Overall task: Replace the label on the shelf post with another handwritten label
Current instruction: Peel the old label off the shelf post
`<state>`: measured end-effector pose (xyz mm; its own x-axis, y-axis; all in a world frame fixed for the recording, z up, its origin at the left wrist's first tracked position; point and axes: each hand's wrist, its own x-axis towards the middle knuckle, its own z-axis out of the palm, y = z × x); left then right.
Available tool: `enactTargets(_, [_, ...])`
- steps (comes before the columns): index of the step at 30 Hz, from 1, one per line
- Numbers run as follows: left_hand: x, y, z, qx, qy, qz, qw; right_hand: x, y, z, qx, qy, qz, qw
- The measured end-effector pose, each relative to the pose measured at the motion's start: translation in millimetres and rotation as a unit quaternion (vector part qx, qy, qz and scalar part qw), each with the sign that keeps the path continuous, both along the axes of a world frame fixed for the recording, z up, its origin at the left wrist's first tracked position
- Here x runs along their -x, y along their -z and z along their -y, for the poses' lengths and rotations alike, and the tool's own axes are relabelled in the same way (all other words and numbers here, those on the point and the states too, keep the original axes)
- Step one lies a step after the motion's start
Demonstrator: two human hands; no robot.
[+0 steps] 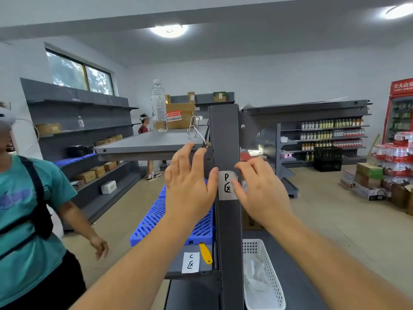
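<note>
A small shop, partly stocked: grey metal retail shelving [85, 121] lines the walls, and one rack [330, 135] carries rows of bottled drinks. A red drinks cooler [400, 113] stands beside stacked packs of bottled water [393, 155], with cardboard cartons [368, 171] on the floor.

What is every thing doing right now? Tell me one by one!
Label on the post: stuck on, top right corner peeling.
Spare label: lying flat on the lower shelf.
Left hand: open, thumb pressing the label's left edge.
Right hand: fingers at the label's right edge.
Yellow tool: lying beside the spare label.
Water bottle: upright, nearly empty.
White basket: holding crumpled plastic.
</note>
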<state>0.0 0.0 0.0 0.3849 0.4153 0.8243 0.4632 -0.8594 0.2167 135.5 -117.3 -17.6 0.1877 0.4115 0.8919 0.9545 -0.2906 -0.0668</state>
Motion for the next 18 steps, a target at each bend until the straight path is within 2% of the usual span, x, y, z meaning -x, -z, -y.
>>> enactTargets(11, [-2.1,3.0,-0.2,-0.048,0.024,0.017,0.998,0.3,-3.5,-1.7,0.022,0.006,-0.034,0.999])
enactTargets(18, [-4.9,4.7,2.7,-0.062,0.018,0.015,0.998,5.2,-1.7,1.5,0.064,-0.038,-0.073,0.995])
